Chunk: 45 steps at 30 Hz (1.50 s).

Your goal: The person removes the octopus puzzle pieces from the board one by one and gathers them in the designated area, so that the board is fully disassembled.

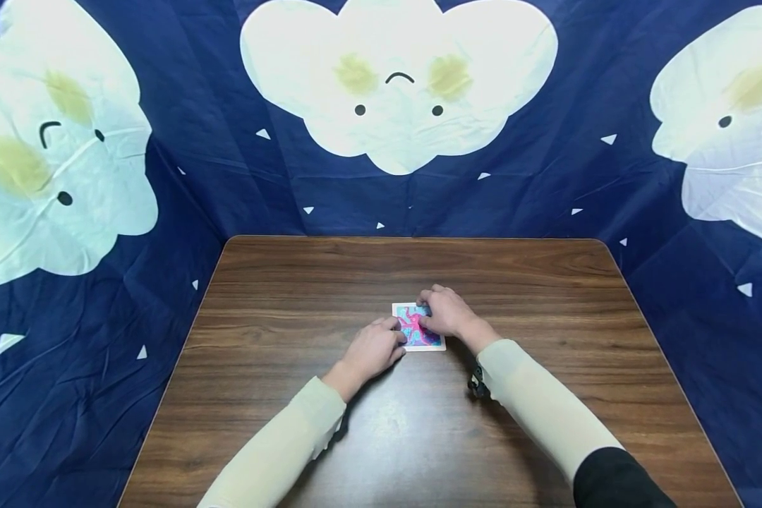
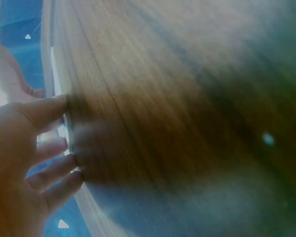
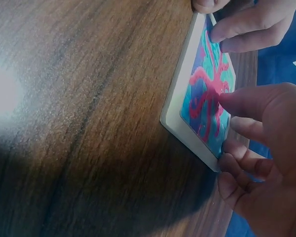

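Observation:
A small white-bordered picture board (image 1: 425, 348), with a pink octopus-like figure on blue and turquoise, lies on the brown table. My left hand (image 1: 370, 348) holds its left end, thumb by the near corner and fingertips over the picture. At the right end my right hand (image 1: 447, 312) grips it, thumb pressed on the pink figure and the other fingers curled at the far edge. The right wrist view shows the board (image 3: 172, 106) from the side, with its pale, thick edge. In the left wrist view, the left hand (image 2: 24, 153) mostly covers the board.
The wood-grain table (image 1: 279, 282) has rounded far corners. Dark blue cloth (image 1: 197, 127) with white clouds hangs round its back and sides. A dark device (image 1: 478, 382) sits under the right wrist. Light glares on the tabletop near the left forearm.

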Tool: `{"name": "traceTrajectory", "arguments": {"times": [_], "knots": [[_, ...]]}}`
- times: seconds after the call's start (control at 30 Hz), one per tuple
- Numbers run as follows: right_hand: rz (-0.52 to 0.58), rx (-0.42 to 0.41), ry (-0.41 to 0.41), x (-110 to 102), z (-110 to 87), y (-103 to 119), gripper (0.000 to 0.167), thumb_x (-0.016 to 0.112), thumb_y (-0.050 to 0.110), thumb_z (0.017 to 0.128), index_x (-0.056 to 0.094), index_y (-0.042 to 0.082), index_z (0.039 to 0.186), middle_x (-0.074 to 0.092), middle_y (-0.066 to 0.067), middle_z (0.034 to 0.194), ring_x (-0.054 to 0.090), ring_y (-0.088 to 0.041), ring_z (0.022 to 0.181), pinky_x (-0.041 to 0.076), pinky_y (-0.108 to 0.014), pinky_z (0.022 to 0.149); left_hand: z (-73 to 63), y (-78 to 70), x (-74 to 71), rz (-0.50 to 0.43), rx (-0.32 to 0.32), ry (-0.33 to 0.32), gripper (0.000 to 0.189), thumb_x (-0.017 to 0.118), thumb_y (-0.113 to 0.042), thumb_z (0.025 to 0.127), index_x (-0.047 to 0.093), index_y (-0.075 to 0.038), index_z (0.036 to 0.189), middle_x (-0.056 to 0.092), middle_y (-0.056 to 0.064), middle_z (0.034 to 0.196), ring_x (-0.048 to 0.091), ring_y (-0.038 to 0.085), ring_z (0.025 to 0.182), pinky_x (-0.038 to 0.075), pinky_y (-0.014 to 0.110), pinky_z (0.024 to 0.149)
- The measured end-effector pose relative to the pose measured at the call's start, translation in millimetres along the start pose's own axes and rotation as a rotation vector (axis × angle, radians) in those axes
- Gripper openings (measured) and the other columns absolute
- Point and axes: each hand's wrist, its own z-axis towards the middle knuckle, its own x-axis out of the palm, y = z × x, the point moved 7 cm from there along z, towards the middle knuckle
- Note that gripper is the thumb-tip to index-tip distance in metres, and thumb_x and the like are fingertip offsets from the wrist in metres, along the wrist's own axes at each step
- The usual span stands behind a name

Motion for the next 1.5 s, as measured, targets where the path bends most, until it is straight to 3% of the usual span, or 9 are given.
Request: {"name": "traceTrajectory", "arguments": {"times": [0.47,0.8,0.97,1.13,1.33,1.5], "knots": [[0.056,0.011,0.015,-2,3.2,-6,0.039,0.081,0.020,0.084,0.071,0.009,0.120,0.064,-0.011,0.114,0.062,-0.028,0.106,0.052,-0.045,0.099,-0.8,0.4,-0.9,-0.016,-0.008,0.000,0.014,0.076,-0.031,0.093,0.081,-0.021,0.101,0.064,-0.001,0.109,0.063,0.019,0.098,0.056,0.034,0.088],[0.055,-0.005,-0.018,-7,2.8,-7,0.031,0.082,0.018,0.083,0.075,0.010,0.112,0.069,-0.005,0.103,0.065,-0.026,0.102,0.052,-0.045,0.096,-0.1,0.3,-1.7,-0.010,-0.011,0.013,0.014,0.075,-0.032,0.094,0.081,-0.022,0.102,0.064,-0.001,0.109,0.063,0.018,0.098,0.056,0.034,0.088],[0.077,-0.012,-0.026,-9,1.5,-8,0.029,0.082,0.014,0.083,0.078,0.010,0.112,0.070,-0.007,0.105,0.066,-0.027,0.103,0.052,-0.045,0.096,0.2,-0.7,-0.5,0.003,-0.007,0.017,0.015,0.075,-0.032,0.093,0.080,-0.021,0.103,0.064,-0.001,0.108,0.064,0.019,0.097,0.055,0.034,0.090],[0.095,-0.022,-0.029,-6,0.2,-11,0.028,0.081,0.014,0.085,0.080,0.012,0.114,0.072,-0.008,0.111,0.066,-0.028,0.110,0.051,-0.045,0.101,-0.4,-1.4,0.5,0.017,-0.008,0.017,0.015,0.075,-0.032,0.093,0.077,-0.021,0.103,0.064,-0.001,0.107,0.063,0.020,0.096,0.057,0.035,0.084],[0.100,-0.047,-0.050,-4,-1.2,-14,0.029,0.080,0.015,0.086,0.080,0.014,0.115,0.072,-0.006,0.108,0.066,-0.025,0.104,0.052,-0.044,0.096,-2.2,-1.4,0.9,0.021,-0.010,0.022,0.017,0.074,-0.032,0.094,0.078,-0.021,0.106,0.065,-0.001,0.109,0.064,0.020,0.098,0.058,0.036,0.084],[0.129,-0.056,-0.061,-5,-2.3,-14,0.028,0.079,0.014,0.088,0.080,0.012,0.116,0.071,-0.008,0.108,0.066,-0.025,0.104,0.052,-0.045,0.096,-4.2,-3.2,-4.1,0.051,0.011,-0.012,0.013,0.073,-0.032,0.094,0.081,-0.024,0.101,0.072,-0.002,0.108,0.072,0.023,0.088,0.060,0.040,0.071]]}}
